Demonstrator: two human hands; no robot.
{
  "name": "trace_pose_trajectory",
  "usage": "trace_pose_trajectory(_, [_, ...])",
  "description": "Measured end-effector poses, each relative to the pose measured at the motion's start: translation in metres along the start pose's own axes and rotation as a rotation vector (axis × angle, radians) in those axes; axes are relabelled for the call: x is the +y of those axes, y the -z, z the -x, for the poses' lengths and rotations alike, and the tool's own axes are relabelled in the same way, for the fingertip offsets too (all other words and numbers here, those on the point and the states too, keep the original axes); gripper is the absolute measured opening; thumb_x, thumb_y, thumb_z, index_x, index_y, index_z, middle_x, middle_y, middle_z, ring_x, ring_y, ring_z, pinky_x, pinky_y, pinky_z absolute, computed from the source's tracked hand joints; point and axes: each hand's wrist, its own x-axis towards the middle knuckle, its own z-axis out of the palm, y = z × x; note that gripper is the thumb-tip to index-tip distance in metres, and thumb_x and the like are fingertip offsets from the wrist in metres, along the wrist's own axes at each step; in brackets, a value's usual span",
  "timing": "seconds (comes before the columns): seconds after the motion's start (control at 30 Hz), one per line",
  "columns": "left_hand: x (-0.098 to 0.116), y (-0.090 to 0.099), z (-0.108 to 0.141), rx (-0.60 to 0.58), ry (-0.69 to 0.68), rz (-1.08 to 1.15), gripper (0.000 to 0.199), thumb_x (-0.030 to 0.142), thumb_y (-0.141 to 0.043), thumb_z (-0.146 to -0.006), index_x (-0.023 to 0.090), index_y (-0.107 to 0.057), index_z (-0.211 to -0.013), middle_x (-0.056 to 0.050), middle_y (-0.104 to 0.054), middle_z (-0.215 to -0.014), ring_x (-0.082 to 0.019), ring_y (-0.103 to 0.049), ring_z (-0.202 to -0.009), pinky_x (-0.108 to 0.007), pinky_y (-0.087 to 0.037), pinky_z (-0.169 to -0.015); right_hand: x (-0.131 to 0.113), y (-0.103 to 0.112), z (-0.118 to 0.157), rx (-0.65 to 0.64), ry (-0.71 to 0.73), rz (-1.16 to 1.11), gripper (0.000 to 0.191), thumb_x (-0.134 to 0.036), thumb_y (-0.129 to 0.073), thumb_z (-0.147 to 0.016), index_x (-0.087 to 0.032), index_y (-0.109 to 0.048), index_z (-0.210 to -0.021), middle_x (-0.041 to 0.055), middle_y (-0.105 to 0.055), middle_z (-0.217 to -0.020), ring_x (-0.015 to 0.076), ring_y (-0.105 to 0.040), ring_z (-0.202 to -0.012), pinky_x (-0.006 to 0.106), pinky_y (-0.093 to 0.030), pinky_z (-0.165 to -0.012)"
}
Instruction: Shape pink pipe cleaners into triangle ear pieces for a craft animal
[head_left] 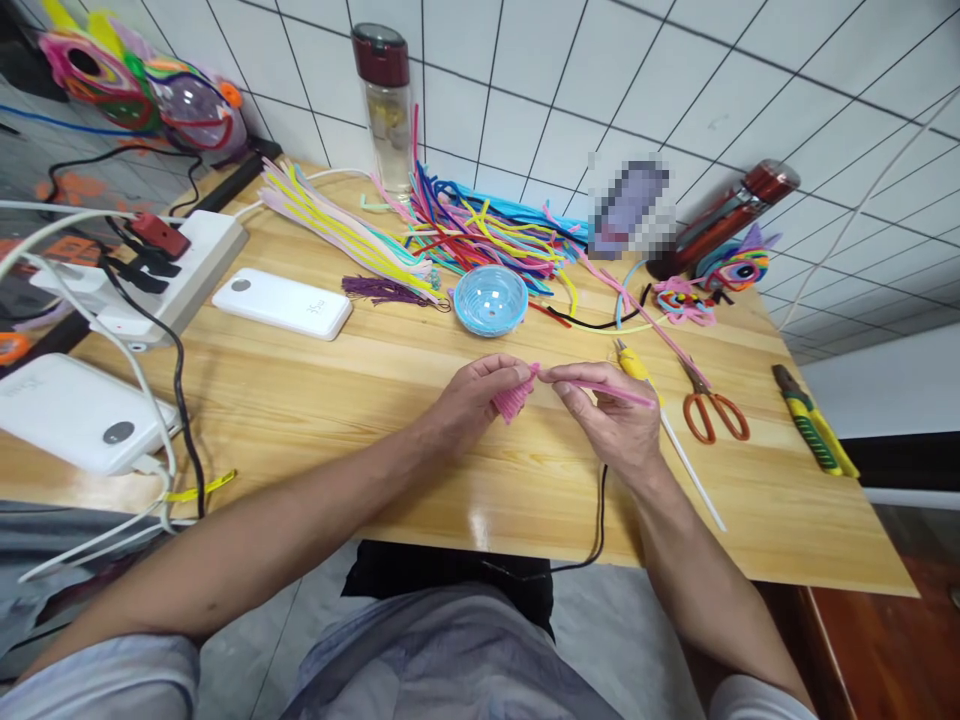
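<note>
My left hand (480, 396) is closed on a small ribbed pink piece (514, 400) above the wooden table. Just right of it, my right hand (611, 415) pinches a pink pipe cleaner (600, 387), whose free end points right past the fingers. The pipe cleaner's other end meets the top of the pink piece between my hands. A blue bowl (491, 301) sits behind my hands. Beside my right hand lies a yellow glue gun (634, 362), and a white stick (694, 475) extends toward the front edge.
Colourful pipe cleaners (487, 230) are heaped at the back, near a clear bottle (388, 120). Orange-handled scissors (712, 405) and pliers (810, 425) lie right. White power banks (281, 303), a power strip (191, 270) and cables occupy the left. A dark cable hangs over the front edge.
</note>
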Motion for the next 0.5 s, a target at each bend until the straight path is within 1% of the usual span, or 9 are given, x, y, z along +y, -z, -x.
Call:
trace_pose_trajectory(0.17, [0.0001,0.0008,0.0000,0.000,0.007,0.002,0.042,0.050,-0.095,-0.071,0.017,-0.070,-0.076,0.001,-0.066,-0.074,-0.009,-0.056,-0.065,-0.025,-0.044,-0.062,0.0019,0.0007,0.0016,0.013,-0.027,0.019,0.011,-0.028,-0.077,-0.100,-0.028,-0.087,-0.106,0.0041,-0.089,-0.102,0.0233,-0.086,-0.094,0.039,-0.070,-0.089])
trace_pose_trajectory(0.27, [-0.0006,0.0014,-0.0003,0.024,0.011,-0.010,0.044,0.051,-0.096,-0.070,0.016,-0.070,-0.076,0.000,-0.067,-0.075,-0.009,-0.055,-0.064,-0.025,-0.042,-0.060,0.0019,0.0008,0.0005,0.003,-0.014,0.016,0.012,-0.025,-0.077,-0.100,-0.028,-0.087,-0.105,0.0038,-0.089,-0.101,0.0227,-0.086,-0.093,0.038,-0.070,-0.088])
trace_pose_trajectory(0.4, [-0.0010,0.0014,-0.0006,0.052,0.014,-0.035,0.041,0.050,-0.096,-0.069,0.016,-0.073,-0.077,-0.001,-0.070,-0.076,-0.009,-0.054,-0.063,-0.024,-0.037,-0.057,0.0005,0.0008,-0.0010,-0.010,0.018,0.012,0.013,-0.022,-0.077,-0.099,-0.029,-0.087,-0.105,0.0026,-0.089,-0.101,0.0215,-0.086,-0.092,0.036,-0.070,-0.087])
trace_pose_trajectory(0.5, [-0.0010,0.0008,-0.0001,0.078,-0.020,-0.054,0.037,0.047,-0.095,-0.068,0.016,-0.076,-0.077,-0.001,-0.071,-0.075,-0.009,-0.055,-0.065,-0.024,-0.039,-0.061,0.0008,0.0005,0.0001,-0.018,0.005,-0.010,0.012,-0.024,-0.077,-0.099,-0.029,-0.086,-0.106,0.0030,-0.089,-0.103,0.0220,-0.086,-0.094,0.037,-0.070,-0.089])
